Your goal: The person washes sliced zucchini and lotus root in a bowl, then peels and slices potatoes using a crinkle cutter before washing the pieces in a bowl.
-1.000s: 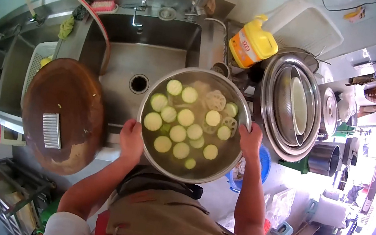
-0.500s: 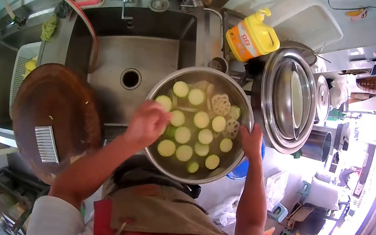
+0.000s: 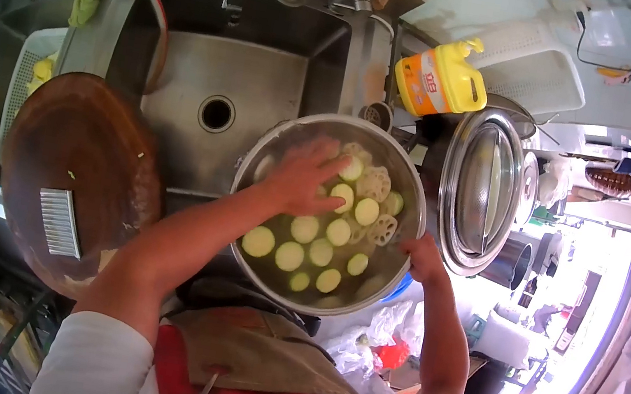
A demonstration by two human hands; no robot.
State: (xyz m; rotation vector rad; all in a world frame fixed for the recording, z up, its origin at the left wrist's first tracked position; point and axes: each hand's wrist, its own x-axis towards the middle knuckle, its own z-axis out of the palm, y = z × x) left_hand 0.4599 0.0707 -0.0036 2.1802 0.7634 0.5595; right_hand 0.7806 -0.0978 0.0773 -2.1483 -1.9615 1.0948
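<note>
A large steel bowl [image 3: 237, 266] holds cloudy water with several round slices of green-skinned vegetable [image 3: 290, 256] and holed lotus root slices [image 3: 382, 230]. My left hand [image 3: 304, 177] reaches over the bowl's upper left part, its fingers spread on or just above the slices there, partly covering them. My right hand [image 3: 424, 258] is closed on the bowl's right rim. The bowl overlaps the front right corner of the steel sink [image 3: 250, 86].
To the left lies a round wooden board [image 3: 107, 170] with a metal crinkle blade [image 3: 61, 222] on it. A yellow detergent bottle [image 3: 441, 77] stands behind right, near stacked steel basins [image 3: 457, 196]. A hose [image 3: 161, 29] hangs into the sink's left side.
My left hand has moved from the bowl's left rim in over the slices, and its fingers have spread. The view has shifted slightly. My right hand still holds the rim.
</note>
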